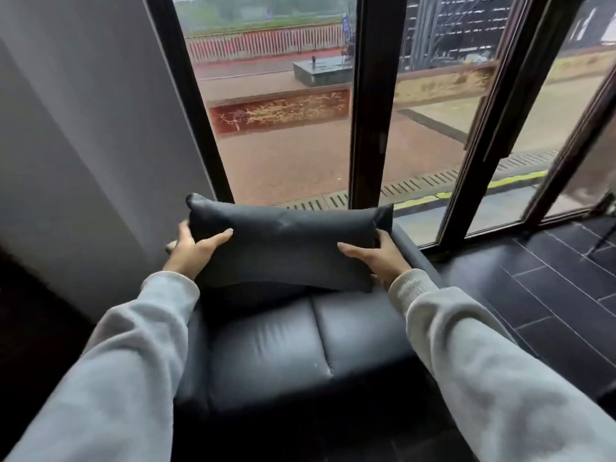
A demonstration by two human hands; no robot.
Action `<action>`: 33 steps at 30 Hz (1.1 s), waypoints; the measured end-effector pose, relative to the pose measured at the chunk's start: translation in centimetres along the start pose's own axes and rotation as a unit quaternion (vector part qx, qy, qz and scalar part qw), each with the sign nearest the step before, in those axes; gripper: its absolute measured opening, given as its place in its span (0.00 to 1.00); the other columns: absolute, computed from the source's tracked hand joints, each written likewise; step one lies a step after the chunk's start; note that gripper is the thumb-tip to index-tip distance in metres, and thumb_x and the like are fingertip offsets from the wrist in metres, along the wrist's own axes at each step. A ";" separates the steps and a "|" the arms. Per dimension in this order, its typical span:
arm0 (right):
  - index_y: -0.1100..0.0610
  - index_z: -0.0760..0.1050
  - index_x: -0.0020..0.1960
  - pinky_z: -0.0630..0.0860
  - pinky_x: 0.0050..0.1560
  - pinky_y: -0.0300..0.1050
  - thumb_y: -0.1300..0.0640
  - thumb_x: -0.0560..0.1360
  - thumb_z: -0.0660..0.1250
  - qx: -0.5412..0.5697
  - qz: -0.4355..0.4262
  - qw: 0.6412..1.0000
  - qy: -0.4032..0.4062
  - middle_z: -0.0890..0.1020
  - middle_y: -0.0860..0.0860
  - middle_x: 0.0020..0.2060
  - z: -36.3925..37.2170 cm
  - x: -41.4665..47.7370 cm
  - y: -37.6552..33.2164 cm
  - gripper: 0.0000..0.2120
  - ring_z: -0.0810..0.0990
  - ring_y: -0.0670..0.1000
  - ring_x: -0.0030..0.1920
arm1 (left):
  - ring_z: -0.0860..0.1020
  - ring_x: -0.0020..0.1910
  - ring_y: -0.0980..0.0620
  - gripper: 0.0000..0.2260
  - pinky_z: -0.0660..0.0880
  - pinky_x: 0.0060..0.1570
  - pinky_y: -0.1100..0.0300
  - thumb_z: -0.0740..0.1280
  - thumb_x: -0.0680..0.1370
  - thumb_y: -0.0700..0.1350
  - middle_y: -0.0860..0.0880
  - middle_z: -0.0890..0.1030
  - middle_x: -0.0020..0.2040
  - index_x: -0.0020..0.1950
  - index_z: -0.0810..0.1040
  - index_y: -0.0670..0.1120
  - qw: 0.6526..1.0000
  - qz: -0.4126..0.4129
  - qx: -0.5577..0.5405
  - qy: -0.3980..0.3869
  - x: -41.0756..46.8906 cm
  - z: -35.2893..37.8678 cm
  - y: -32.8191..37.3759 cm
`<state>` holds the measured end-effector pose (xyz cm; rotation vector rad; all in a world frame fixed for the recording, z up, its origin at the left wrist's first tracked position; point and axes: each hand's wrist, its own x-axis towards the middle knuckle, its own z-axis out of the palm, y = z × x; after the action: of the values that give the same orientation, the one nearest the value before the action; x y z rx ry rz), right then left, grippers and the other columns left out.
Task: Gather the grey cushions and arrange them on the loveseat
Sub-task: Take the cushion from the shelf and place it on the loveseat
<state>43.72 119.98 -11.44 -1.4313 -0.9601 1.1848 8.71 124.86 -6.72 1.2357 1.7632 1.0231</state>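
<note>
A dark grey leather cushion (286, 245) is held upright above the back of the dark grey loveseat (293, 341). My left hand (191, 246) grips the cushion's left edge, thumb across the front. On the cushion's right edge sits my right hand (375, 256), thumb also on the front. The cushion's lower edge hangs just above the two seat pads. The loveseat's backrest is hidden behind the cushion. Both my arms wear light grey sleeves.
A grey wall (83, 145) rises to the left of the loveseat. Tall dark-framed windows (370, 105) stand right behind it. Dark floor tiles (550, 295) spread to the right. The loveseat's right arm (416, 251) runs close to the window frame.
</note>
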 end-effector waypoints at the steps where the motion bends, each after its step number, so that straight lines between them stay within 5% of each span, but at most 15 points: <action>1: 0.50 0.70 0.74 0.78 0.67 0.60 0.31 0.47 0.85 0.008 0.005 0.999 0.035 0.79 0.52 0.68 -1.9 1.2 0.4 0.60 0.79 0.55 0.66 | 0.69 0.69 0.43 0.49 0.69 0.70 0.47 0.76 0.59 0.71 0.46 0.63 0.70 0.76 0.58 0.65 1.000 0.003 0.009 -0.021 1.0 3.0 0.8; 5: 0.53 0.80 0.61 0.81 0.63 0.56 0.27 0.43 0.83 0.077 0.023 0.979 0.187 0.86 0.51 0.56 -8.6 6.2 2.3 0.53 0.85 0.54 0.57 | 0.64 0.76 0.44 0.55 0.64 0.74 0.49 0.77 0.62 0.67 0.44 0.61 0.79 0.81 0.51 0.56 0.993 0.039 0.028 -0.108 5.3 13.9 3.1; 8: 0.52 0.78 0.65 0.79 0.66 0.55 0.29 0.52 0.82 0.062 0.064 0.967 0.238 0.84 0.52 0.59 -12.2 8.8 4.5 0.48 0.83 0.54 0.60 | 0.63 0.77 0.43 0.52 0.62 0.75 0.48 0.76 0.65 0.66 0.43 0.61 0.80 0.80 0.53 0.54 0.988 0.045 0.027 -0.144 9.5 22.1 4.4; 11: 0.51 0.80 0.60 0.80 0.63 0.57 0.37 0.59 0.83 0.103 0.102 0.941 0.305 0.84 0.52 0.55 -14.9 12.4 8.5 0.35 0.84 0.55 0.57 | 0.56 0.79 0.35 0.49 0.58 0.76 0.40 0.71 0.69 0.71 0.39 0.53 0.81 0.81 0.52 0.55 0.979 0.020 0.099 -0.176 14.1 31.0 4.9; 14: 0.51 0.79 0.58 0.82 0.60 0.56 0.53 0.66 0.84 0.141 0.161 0.909 0.358 0.83 0.49 0.57 -17.0 16.6 13.8 0.25 0.84 0.52 0.57 | 0.59 0.79 0.38 0.46 0.62 0.75 0.41 0.71 0.72 0.68 0.40 0.56 0.81 0.82 0.56 0.50 0.965 0.031 0.101 -0.238 19.2 40.6 3.5; 17: 0.54 0.78 0.61 0.81 0.61 0.58 0.60 0.68 0.83 0.167 0.199 0.867 0.425 0.84 0.52 0.60 -19.1 20.9 19.9 0.25 0.83 0.54 0.59 | 0.67 0.76 0.44 0.42 0.65 0.73 0.49 0.73 0.74 0.62 0.44 0.65 0.79 0.81 0.58 0.48 0.941 0.041 0.098 -0.321 24.2 50.9 0.8; 20: 0.50 0.75 0.65 0.81 0.60 0.56 0.56 0.70 0.82 0.174 0.224 0.837 0.468 0.82 0.49 0.62 -20.7 24.8 25.1 0.27 0.82 0.52 0.62 | 0.74 0.66 0.50 0.38 0.71 0.66 0.56 0.74 0.73 0.61 0.50 0.73 0.70 0.77 0.64 0.49 0.916 0.030 0.116 -0.383 28.4 59.1 -3.5; 23: 0.49 0.75 0.68 0.81 0.57 0.53 0.49 0.73 0.80 0.188 0.260 0.812 0.488 0.79 0.49 0.65 -22.4 27.9 30.6 0.26 0.79 0.53 0.65 | 0.78 0.62 0.50 0.33 0.75 0.65 0.50 0.73 0.73 0.63 0.52 0.77 0.65 0.73 0.67 0.52 0.892 -0.001 0.142 -0.429 31.5 66.7 -8.1; 27: 0.55 0.77 0.64 0.79 0.64 0.57 0.53 0.77 0.76 0.209 0.289 0.784 0.507 0.82 0.51 0.63 -23.5 31.6 38.0 0.18 0.80 0.52 0.63 | 0.79 0.60 0.50 0.29 0.77 0.64 0.45 0.72 0.71 0.65 0.55 0.79 0.62 0.67 0.69 0.57 0.871 -0.036 0.151 -0.467 34.1 74.8 -14.8; 33: 0.48 0.76 0.61 0.80 0.64 0.54 0.58 0.76 0.77 0.221 0.271 0.761 0.547 0.83 0.50 0.60 -23.8 34.6 45.4 0.17 0.84 0.48 0.58 | 0.77 0.63 0.50 0.29 0.75 0.65 0.44 0.70 0.76 0.58 0.55 0.76 0.66 0.73 0.61 0.60 0.857 -0.026 0.148 -0.494 36.0 82.0 -20.4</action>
<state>73.14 140.15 -61.99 -1.6597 0.5590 0.6331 64.91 170.60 -63.16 1.5022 1.1091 -0.0173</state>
